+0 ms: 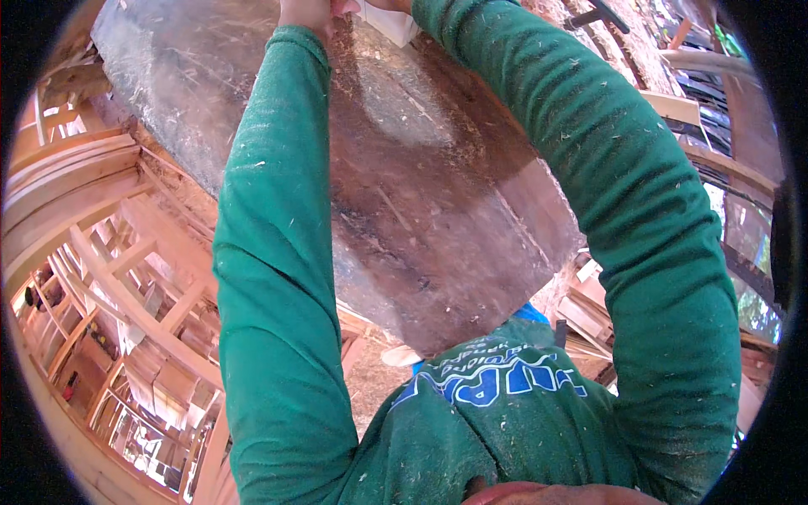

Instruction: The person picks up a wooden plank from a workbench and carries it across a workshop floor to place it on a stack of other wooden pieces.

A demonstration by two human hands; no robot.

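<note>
My left hand [310, 14] is at the top edge, partly cut off, above a worn dark wooden worktop [404, 246]. Beside it, only a small part of my right hand [386, 4] shows at the picture's edge. A pale, smooth block-like piece [390, 23], perhaps wood, lies by my right hand; whether either hand grips it cannot be told. Both arms reach forward in long green sleeves flecked with shavings. Fine dust and scratches cover the worktop.
Wooden frames with curved rails and slats [132, 271] stand at the left. At the right are stacked wood offcuts [584, 309], a dark metal bar with a handle [596, 16] and a pale board [672, 107]. The worktop's near corner reaches my torso.
</note>
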